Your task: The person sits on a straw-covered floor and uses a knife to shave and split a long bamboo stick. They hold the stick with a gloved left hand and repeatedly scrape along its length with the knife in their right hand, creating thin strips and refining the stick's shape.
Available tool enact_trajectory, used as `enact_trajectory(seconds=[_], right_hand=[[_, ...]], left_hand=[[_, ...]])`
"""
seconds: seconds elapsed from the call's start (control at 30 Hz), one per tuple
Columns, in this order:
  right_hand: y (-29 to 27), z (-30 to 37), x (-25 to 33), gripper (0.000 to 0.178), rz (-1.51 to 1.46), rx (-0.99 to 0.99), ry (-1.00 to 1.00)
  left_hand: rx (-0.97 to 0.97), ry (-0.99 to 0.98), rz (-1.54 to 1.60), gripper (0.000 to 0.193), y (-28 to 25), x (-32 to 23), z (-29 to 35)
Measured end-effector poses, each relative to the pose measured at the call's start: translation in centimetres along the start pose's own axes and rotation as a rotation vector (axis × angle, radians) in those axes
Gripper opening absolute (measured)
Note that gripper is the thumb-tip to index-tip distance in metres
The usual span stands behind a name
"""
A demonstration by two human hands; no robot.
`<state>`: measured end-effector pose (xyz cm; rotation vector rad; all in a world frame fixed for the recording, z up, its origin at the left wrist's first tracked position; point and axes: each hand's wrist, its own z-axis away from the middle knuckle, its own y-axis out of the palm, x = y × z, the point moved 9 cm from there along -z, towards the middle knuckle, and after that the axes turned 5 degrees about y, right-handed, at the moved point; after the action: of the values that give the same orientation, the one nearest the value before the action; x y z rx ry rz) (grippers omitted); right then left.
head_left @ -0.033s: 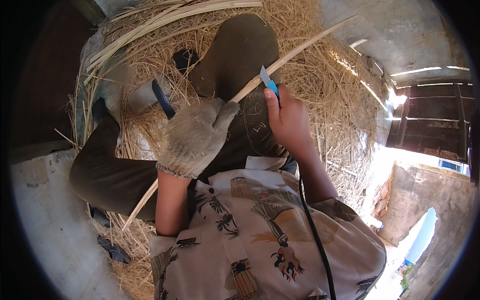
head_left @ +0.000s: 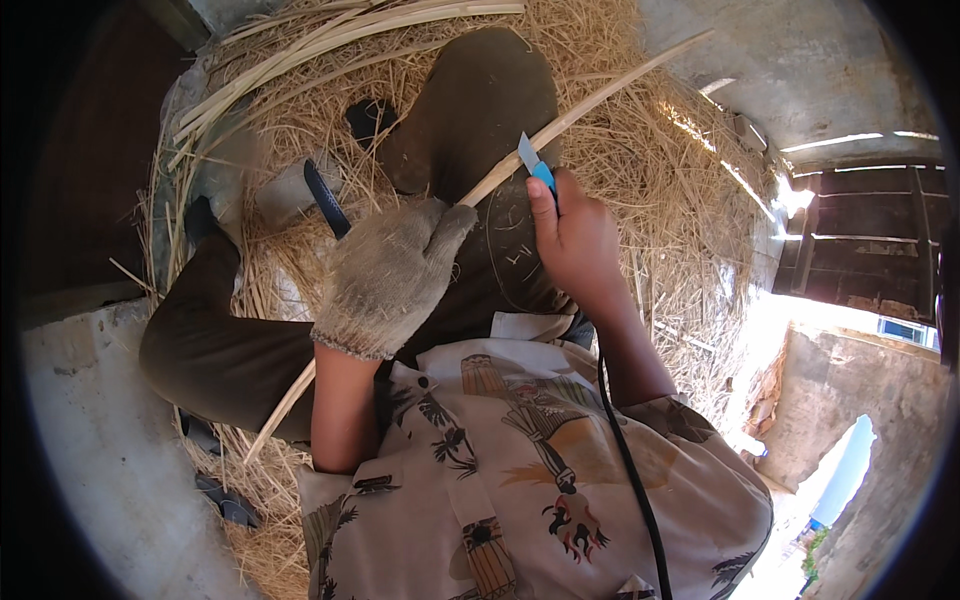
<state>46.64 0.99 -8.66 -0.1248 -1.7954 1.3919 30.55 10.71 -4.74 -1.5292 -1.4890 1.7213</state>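
Observation:
My left hand [head_left: 385, 275], in a worn off-white knit glove, is closed around a long, pale wooden strip [head_left: 610, 92], perhaps bamboo. The strip slants from beside my left forearm, under the glove, across my raised knee [head_left: 495, 95] to the upper right. My bare right hand [head_left: 580, 235] grips a utility knife [head_left: 541, 172] with a blue body, thumb along its side. Its bare blade points up and touches or lies just over the strip, a little beyond the gloved fingers. Small shavings cling to my dark trousers below the strip.
Straw-like shavings [head_left: 650, 220] cover the floor around me. Several long pale strips [head_left: 350, 50] lie at the upper left. A dark curved band [head_left: 326, 200] is left of the glove. A sandal [head_left: 228, 500] lies lower left. A black cable [head_left: 630, 470] crosses my shirt. Concrete walls [head_left: 100, 400] stand close.

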Motion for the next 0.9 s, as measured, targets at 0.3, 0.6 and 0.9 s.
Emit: enact_trajectory(seconds=[0.3,0.6,0.9], right_hand=[[0.4,0.0,0.0,0.044,-0.038,0.031,0.005],[0.2,-0.3,-0.7,0.044,-0.139,0.036,0.059],[-0.1,-0.5,-1.1,0.045,-0.198,-0.001,0.050]], left_hand=[[0.111,-0.285,0.065,0.023,-0.4,1.2,1.7],[0.199,-0.332,0.033,0.028,-2.6,1.9,8.3],[0.129,-0.540,-0.003,0.040,-7.9,3.8,16.0]])
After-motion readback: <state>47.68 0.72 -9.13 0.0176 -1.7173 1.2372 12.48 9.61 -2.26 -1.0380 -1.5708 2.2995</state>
